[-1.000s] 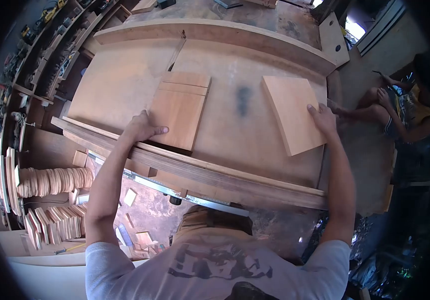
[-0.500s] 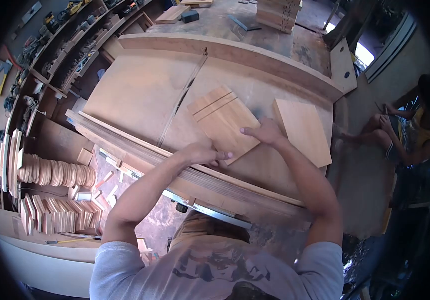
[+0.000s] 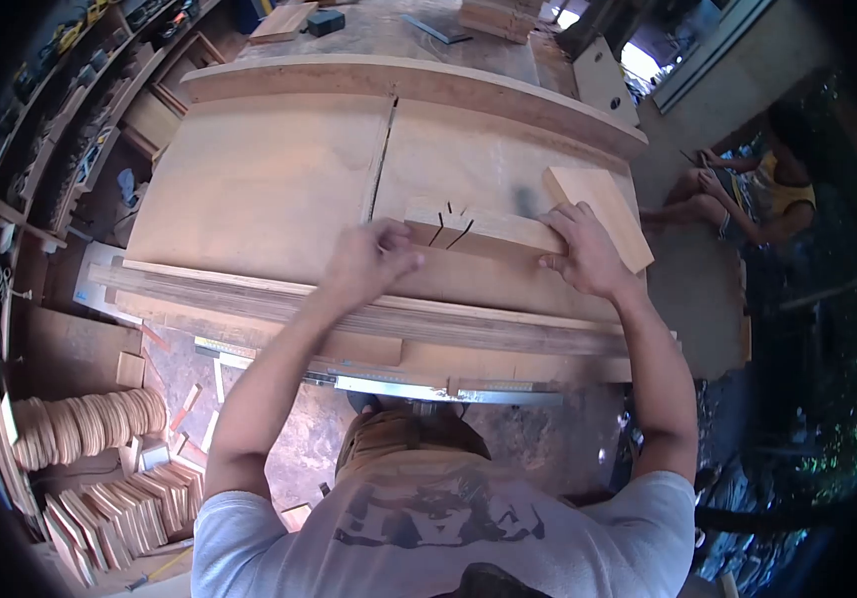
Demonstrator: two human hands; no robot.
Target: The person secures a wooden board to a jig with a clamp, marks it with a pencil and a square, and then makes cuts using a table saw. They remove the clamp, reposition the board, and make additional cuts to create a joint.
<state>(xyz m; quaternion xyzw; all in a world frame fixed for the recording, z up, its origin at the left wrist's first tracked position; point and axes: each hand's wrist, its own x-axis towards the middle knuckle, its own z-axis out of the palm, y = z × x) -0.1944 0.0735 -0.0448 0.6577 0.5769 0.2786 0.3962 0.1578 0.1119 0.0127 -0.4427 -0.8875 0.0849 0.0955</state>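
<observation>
A light wooden board [image 3: 493,235] with dark saw-cut grooves near its left end stands tilted up on the saw table's sled [image 3: 279,179]. My right hand [image 3: 588,254] grips its right end, fingers over the top and thumb on the near face. Close to the board's left end is my left hand [image 3: 368,264], its fingers loosely curled and thumb apart, with nothing seen between them. Behind my right hand lies another plain wooden board [image 3: 613,214]. A dark slot [image 3: 384,159] runs across the sled, left of the grooved board.
A tall wooden fence [image 3: 428,88] spans the sled's far side; a layered wooden rail [image 3: 368,314] runs along the near side. Stacks of thin wooden pieces [image 3: 124,513] stand at lower left, below tool shelves [image 3: 59,120]. Another person [image 3: 747,189] sits at the right.
The grooved board has gone from lying flat to being tilted up on edge. My left hand has moved off its near corner; my right hand has shifted to its right end. The view has shifted.
</observation>
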